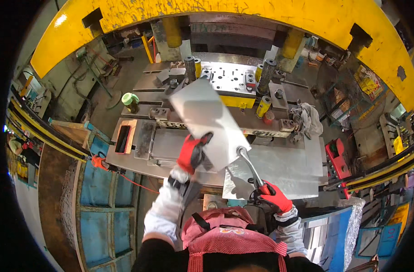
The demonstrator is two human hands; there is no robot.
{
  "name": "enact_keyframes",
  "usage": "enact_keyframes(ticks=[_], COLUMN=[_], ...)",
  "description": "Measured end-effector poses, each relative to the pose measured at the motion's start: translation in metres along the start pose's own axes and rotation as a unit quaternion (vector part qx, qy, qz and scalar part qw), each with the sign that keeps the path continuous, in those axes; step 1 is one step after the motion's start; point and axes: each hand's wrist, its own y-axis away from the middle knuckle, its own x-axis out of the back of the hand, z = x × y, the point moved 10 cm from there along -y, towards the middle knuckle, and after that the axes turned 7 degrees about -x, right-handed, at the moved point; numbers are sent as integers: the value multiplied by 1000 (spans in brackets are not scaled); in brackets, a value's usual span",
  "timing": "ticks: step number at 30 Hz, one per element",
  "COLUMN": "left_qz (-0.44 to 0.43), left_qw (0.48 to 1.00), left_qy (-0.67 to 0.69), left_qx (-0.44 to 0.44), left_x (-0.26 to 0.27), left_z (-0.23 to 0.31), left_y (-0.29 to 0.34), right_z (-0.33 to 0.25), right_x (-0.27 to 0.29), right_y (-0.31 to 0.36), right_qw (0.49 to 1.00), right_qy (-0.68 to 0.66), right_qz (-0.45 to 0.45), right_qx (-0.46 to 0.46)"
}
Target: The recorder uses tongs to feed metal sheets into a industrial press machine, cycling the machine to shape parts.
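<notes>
My left hand point(193, 153), in a red and black glove, grips the left edge of a flat rectangular sheet metal blank point(211, 122). The blank is held at a slant over the press bed, its far end near the die. In my right hand point(273, 196), gloved the same way, is the handle of a shiny metal rod tool point(250, 165). Its rounded head meets the blank's near right corner; how it attaches there I cannot tell. Beyond the blank stands the lower die point(232, 81), a bright plate with holes and dark guide posts point(266, 77).
A yellow press beam point(243, 6) arches overhead. A larger metal sheet point(279, 170) lies at the right. Stacked plates point(168, 147) sit left of the blank. A grey rag point(306, 120) hangs right; a green-capped bottle point(130, 102) stands left. Blue racking point(98, 204) is lower left.
</notes>
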Motion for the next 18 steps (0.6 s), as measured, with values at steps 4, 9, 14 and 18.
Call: enact_keyframes(ticks=[4,9,14,18], left_qz=[-67,-179,28,7], left_qw=[959,886,879,811], left_qy=[244,426,444,552], left_qx=[129,32,172,192], left_x=[-48,-72,-56,-69], left_z=[-76,-104,-157,-139], left_y=[-70,-125,-126,-80], right_z=[-43,-59,-73,-68], right_x=[-11,-14,-20,-25], right_y=[-2,-31,-54,-61], right_qw=[992,994,994,994], right_qy=[-130,-111,-103,-99], right_qz=[-4,17,39,49], right_qx=[-3,2,-11,-20])
